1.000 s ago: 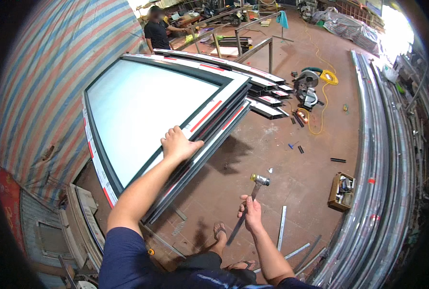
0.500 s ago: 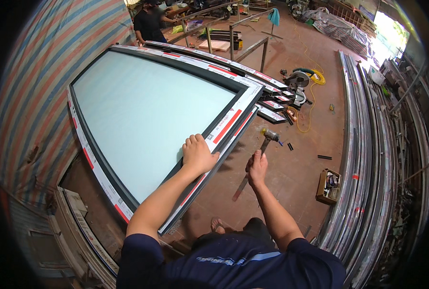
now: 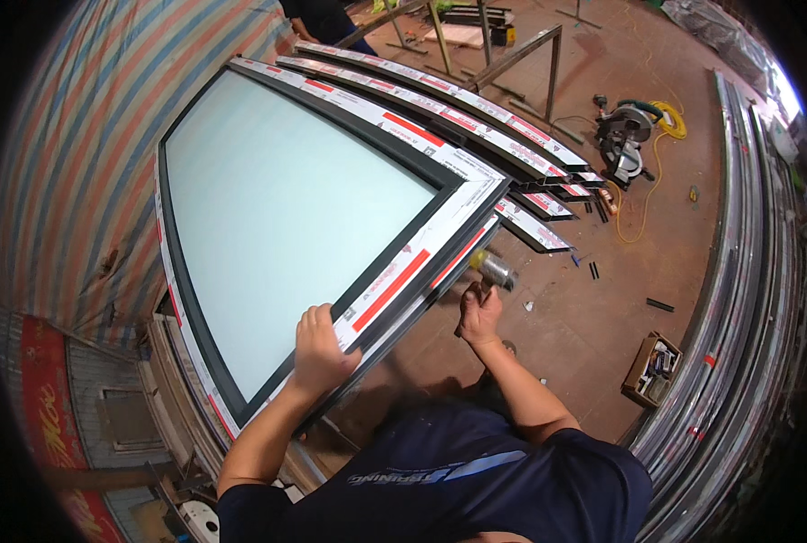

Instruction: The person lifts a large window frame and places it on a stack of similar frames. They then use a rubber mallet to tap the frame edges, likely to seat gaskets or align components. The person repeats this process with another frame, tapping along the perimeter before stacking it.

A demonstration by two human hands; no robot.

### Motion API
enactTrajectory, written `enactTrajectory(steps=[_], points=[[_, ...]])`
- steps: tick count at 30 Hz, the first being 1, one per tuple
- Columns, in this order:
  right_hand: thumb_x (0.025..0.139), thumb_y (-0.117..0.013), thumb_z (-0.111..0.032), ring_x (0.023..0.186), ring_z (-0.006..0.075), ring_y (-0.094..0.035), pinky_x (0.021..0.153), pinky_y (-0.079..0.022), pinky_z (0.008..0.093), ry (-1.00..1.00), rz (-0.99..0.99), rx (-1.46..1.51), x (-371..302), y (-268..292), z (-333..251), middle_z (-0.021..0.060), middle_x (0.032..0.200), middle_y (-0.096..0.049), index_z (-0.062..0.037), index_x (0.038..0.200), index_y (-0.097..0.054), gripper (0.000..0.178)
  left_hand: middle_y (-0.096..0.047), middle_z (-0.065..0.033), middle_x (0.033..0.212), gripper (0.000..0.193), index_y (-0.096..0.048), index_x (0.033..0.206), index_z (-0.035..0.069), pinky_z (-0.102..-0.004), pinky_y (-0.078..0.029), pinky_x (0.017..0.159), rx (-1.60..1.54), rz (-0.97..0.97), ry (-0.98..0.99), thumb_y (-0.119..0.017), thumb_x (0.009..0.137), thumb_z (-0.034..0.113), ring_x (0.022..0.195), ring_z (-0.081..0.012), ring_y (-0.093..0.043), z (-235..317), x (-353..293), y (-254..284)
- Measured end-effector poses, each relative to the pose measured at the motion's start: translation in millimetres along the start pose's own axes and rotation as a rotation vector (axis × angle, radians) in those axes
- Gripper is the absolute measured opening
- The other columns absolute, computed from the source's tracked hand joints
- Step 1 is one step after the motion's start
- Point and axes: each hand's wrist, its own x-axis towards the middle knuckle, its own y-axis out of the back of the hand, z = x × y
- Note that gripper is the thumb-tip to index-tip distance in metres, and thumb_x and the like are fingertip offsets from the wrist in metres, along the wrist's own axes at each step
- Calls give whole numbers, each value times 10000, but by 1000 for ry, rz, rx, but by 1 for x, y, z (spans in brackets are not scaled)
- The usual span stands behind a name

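Observation:
A large framed glass panel (image 3: 286, 199) lies flat in front of me, its dark frame (image 3: 394, 281) covered in white and red protective film. My left hand (image 3: 320, 351) grips the near right part of the frame, fingers bent over its inner edge by the glass and thumb toward the outer side. In my right hand (image 3: 480, 315) is a mallet (image 3: 496, 270) with a metal head and a yellow face. That yellow face is close to the frame's outer right side; I cannot tell whether it touches. The mallet's handle is mostly hidden by my hand.
More film-covered profiles (image 3: 548, 163) lie beyond the panel. A mitre saw (image 3: 627, 136) and coiled yellow cable (image 3: 670, 119) sit on the floor. At right are a small cardboard box (image 3: 649, 369) and long stacked profiles (image 3: 738, 299). Another person (image 3: 326, 20) stands at the far side.
The mallet has come up to the frame's side, its head swung toward the panel. My left hand stays on the frame, and the whole view has shifted.

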Motion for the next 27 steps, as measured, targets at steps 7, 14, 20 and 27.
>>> enactTrajectory(steps=[7, 14, 20, 27], points=[[1045, -751, -129, 705, 382, -666, 691, -540, 470, -65, -306, -121, 37, 38, -7, 180, 809, -625, -20, 1084, -581, 205, -599, -296, 1258, 847, -514, 1405, -72, -568, -478, 1070, 28, -131, 159, -936, 707, 160, 1205, -496, -585, 5, -6, 12], [1087, -691, -117, 783, 143, -594, 794, -559, 355, -483, -480, -16, 133, 106, -86, 16, 862, -562, -27, 1296, -589, 249, -595, -260, 1307, 912, -509, 1427, 2, -568, -486, 1067, 6, -198, 294, -941, 673, 277, 1223, -486, -591, 7, -3, 20], [1142, -644, -255, 598, 69, -497, 510, -370, 262, -542, -725, 40, 344, 63, -169, -40, 796, -536, -67, 1319, -614, 260, -667, -232, 1313, 888, -618, 1349, -9, -527, -497, 1101, -112, -194, 251, -984, 618, 336, 1256, -445, -631, 14, 31, 24], [1212, -564, -323, 622, 106, -528, 555, -484, 294, -711, -867, -81, 461, -46, -127, -14, 885, -614, -80, 1335, -672, 293, -684, -213, 1288, 944, -635, 1354, -31, -492, -519, 1023, -209, -154, 214, -1006, 580, 362, 1200, -399, -663, 11, 41, 34]])
